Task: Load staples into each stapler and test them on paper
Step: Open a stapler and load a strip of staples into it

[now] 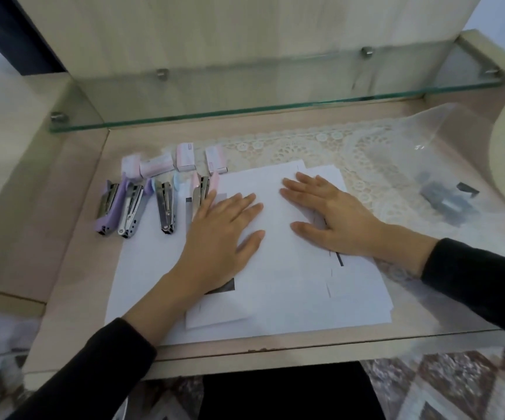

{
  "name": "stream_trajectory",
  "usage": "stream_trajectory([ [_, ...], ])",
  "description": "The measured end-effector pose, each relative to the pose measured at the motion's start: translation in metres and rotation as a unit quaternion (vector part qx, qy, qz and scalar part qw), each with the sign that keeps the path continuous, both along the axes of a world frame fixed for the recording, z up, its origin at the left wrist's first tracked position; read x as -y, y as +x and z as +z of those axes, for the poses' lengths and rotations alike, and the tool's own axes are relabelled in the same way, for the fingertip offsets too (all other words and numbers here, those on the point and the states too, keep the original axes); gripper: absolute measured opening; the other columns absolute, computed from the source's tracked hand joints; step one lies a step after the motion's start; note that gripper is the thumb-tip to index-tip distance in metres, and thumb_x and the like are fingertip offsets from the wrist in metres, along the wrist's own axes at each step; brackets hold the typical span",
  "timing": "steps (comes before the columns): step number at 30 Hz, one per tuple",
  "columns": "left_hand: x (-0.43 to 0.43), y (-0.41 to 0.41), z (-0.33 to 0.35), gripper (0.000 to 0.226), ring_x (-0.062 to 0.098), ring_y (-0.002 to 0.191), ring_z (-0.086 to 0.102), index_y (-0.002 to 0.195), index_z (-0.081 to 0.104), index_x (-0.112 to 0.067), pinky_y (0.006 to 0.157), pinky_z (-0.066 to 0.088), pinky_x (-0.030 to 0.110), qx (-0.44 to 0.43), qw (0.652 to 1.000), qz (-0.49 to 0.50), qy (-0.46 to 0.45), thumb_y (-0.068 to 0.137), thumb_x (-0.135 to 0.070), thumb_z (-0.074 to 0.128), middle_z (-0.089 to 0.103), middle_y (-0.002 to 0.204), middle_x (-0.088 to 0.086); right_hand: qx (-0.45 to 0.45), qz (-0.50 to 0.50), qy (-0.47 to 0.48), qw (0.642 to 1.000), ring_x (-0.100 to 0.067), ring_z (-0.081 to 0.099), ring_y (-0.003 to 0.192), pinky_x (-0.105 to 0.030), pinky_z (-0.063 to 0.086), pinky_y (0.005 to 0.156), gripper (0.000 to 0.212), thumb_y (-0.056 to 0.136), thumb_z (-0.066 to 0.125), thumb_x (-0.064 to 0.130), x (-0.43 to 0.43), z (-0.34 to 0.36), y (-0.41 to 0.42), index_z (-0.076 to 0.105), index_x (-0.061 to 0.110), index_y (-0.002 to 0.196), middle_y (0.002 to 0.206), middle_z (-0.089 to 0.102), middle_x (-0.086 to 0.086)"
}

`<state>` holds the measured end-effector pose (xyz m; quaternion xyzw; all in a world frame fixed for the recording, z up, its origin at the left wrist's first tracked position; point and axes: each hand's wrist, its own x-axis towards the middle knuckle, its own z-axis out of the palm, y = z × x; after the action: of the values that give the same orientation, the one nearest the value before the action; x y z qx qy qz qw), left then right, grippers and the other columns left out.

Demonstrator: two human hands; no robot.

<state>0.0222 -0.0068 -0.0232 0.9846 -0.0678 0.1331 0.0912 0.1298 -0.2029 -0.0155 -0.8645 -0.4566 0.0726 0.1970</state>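
The pale wood table (72, 268) carries overlapping sheets of paper (290, 283), four staplers (164, 204) in a row at their left, four small staple boxes (186, 157) behind, a lace mat (336, 147) and a clear plastic bag (445, 165).

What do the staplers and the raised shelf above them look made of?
The staplers: shiny metal rails, likely steel, in matte pastel plastic-looking bodies. The raised shelf: clear glass, judging by its green edge and see-through top.
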Motion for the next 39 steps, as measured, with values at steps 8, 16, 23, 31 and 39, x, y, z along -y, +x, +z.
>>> stream_trajectory([
  [8,0.0,-0.001,0.0,0.047,0.023,0.116,0.054,0.118,0.061,-0.011,0.106,0.024,0.045,0.008,1.0,-0.003,-0.007,0.091,-0.04,0.037,0.059,0.125,0.005,-0.006,0.003,0.019,1.0,-0.006,0.01,0.139,-0.024,0.002,0.115,0.07,0.08,0.029,0.056,0.0,-0.001,0.001,0.033,0.02,0.14,0.15,0.026,0.004],
  [16,0.0,0.001,-0.003,0.043,0.022,0.116,0.055,0.116,0.062,-0.012,0.104,0.025,0.045,0.039,0.999,-0.014,-0.001,0.087,-0.037,0.042,0.06,0.125,0.003,0.004,-0.001,0.052,0.999,-0.001,0.011,0.139,-0.021,0.003,0.115,0.07,0.077,0.032,0.057,0.0,-0.006,0.002,0.036,0.023,0.138,0.144,0.02,0.018],
  [23,0.0,0.0,-0.004,0.047,0.021,0.115,0.056,0.118,0.061,-0.014,0.109,0.023,0.042,0.022,1.0,-0.005,0.003,0.086,-0.041,0.039,0.06,0.124,0.003,0.036,-0.04,0.079,0.995,-0.008,0.024,0.138,-0.029,0.029,0.109,0.07,0.073,0.037,0.06,0.002,-0.009,0.0,0.048,0.022,0.131,0.144,0.038,0.007],
  [31,-0.001,0.001,0.004,0.047,0.01,0.137,0.023,0.139,0.037,-0.023,0.112,-0.005,0.028,-0.029,1.0,-0.005,0.012,0.096,-0.042,0.036,0.03,0.148,-0.007,0.046,-0.057,0.015,0.997,-0.008,0.023,0.139,-0.034,0.025,0.113,0.067,0.076,0.038,0.057,0.004,0.0,-0.008,0.039,0.029,0.136,0.147,0.032,0.01],
  [39,-0.013,-0.013,0.026,0.03,0.025,0.111,0.05,0.113,0.061,-0.008,0.093,0.033,0.028,0.112,0.973,0.132,-0.151,0.086,-0.02,0.06,0.059,0.117,0.008,0.045,-0.041,-0.039,0.997,-0.007,0.009,0.142,-0.034,0.01,0.118,0.057,0.091,0.044,0.045,0.006,0.005,-0.013,0.026,0.029,0.142,0.153,0.018,0.011],
])
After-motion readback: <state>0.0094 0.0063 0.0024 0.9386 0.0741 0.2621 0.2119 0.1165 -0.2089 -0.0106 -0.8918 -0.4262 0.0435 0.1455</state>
